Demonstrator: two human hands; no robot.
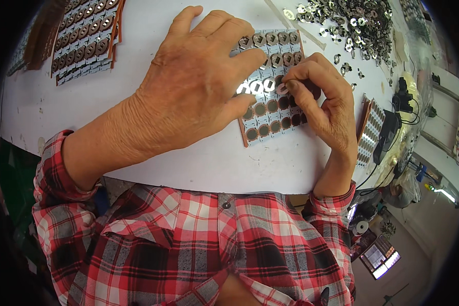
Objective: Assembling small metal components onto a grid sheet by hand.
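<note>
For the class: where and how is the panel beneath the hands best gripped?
Pinch the panel by its near-left corner, probably coming from the near left: it lies flat, that corner is uncovered, and metal pieces occupy the upper rows.

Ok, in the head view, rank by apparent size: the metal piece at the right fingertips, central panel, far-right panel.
1. Central panel, partly covered
2. Far-right panel, foreshortened near the rim, so its real size is unsure
3. Metal piece
</note>
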